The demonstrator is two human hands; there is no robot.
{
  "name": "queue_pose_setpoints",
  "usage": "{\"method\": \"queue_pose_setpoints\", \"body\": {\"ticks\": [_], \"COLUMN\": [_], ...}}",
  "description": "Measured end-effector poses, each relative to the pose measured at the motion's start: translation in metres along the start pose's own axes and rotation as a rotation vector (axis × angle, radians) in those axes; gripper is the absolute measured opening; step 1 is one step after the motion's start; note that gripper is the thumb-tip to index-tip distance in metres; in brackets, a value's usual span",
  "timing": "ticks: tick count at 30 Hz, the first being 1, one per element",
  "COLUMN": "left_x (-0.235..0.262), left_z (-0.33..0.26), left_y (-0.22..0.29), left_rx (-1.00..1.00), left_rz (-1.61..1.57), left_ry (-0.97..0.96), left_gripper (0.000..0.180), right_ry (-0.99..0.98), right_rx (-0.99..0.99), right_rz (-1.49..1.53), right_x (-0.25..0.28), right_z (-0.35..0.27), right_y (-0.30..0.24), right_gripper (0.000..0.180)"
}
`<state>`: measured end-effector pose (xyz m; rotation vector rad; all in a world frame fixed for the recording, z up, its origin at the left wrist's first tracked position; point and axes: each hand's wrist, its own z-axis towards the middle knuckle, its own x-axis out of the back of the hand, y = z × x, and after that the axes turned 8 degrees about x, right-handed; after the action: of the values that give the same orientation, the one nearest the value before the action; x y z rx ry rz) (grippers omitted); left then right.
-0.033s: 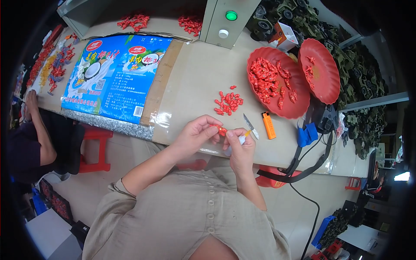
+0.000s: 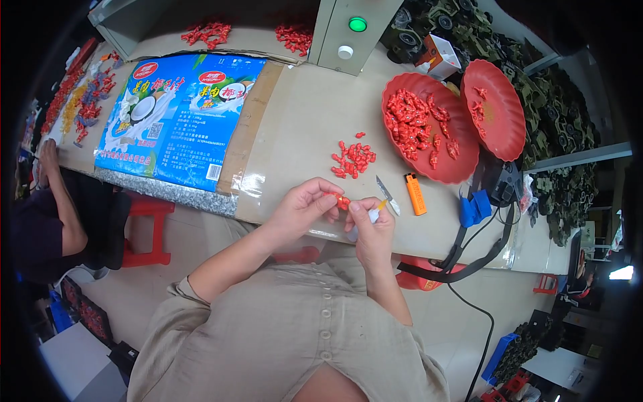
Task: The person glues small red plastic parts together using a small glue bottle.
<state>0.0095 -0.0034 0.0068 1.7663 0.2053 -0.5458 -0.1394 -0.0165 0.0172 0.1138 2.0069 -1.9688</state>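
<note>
Nothing visibly shifts: two hands meet around one glossy red piece

Between the earlier view and this one, no change shows in the hands or in the things around them, so the handwork stands at the same point.

One glossy red piece (image 2: 342,202) is between the hands, above the near edge of the desk (image 2: 301,120). The left hand (image 2: 305,208) pinches it, fingers narrow, thumb against fingertips. The right hand (image 2: 374,238) is closed around one white tube with a yellow tip (image 2: 374,215). Its fingertips come right up to the red piece; whether they touch it, I cannot tell.

Just beyond the hands, on the desk, are one folding knife (image 2: 388,195), blade out, and one orange lighter (image 2: 415,194) to its right. Farther back is one loose pile of red pieces (image 2: 353,159), too crowded to count exactly, with one stray piece just past it.

Two red scalloped dishes stand at the right. The left dish (image 2: 457,169) bears a thick heap and some scattered pieces; the right dish (image 2: 504,127) has only a small cluster. Two more red heaps lie at the back, and one blue printed cardboard sheet (image 2: 171,124) covers the desk's left part.
</note>
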Motion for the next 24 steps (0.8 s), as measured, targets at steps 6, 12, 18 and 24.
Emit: {"method": "queue_pose_setpoints", "body": {"ticks": [6, 12, 18, 24], "left_x": [0.001, 0.002, 0.004, 0.004], "left_z": [0.0, 0.0, 0.002, 0.002], "left_y": [-0.001, -0.001, -0.003, 0.0], "left_rx": [0.004, 0.027, 0.029, 0.046], "left_rz": [0.0, -0.009, -0.035, -0.026], "left_ry": [0.01, 0.008, -0.006, -0.004], "left_gripper": [0.015, 0.016, 0.016, 0.019], "right_ry": [0.013, 0.009, -0.011, -0.134], "right_rx": [-0.024, 0.068, 0.179, 0.287], "right_rz": [-0.063, -0.114, -0.175, -0.342], "right_x": [-0.004, -0.003, -0.004, 0.002], "right_z": [0.005, 0.002, 0.002, 0.008], "right_y": [-0.008, 0.0, 0.004, -0.003], "right_gripper": [0.011, 0.012, 0.009, 0.007]}}
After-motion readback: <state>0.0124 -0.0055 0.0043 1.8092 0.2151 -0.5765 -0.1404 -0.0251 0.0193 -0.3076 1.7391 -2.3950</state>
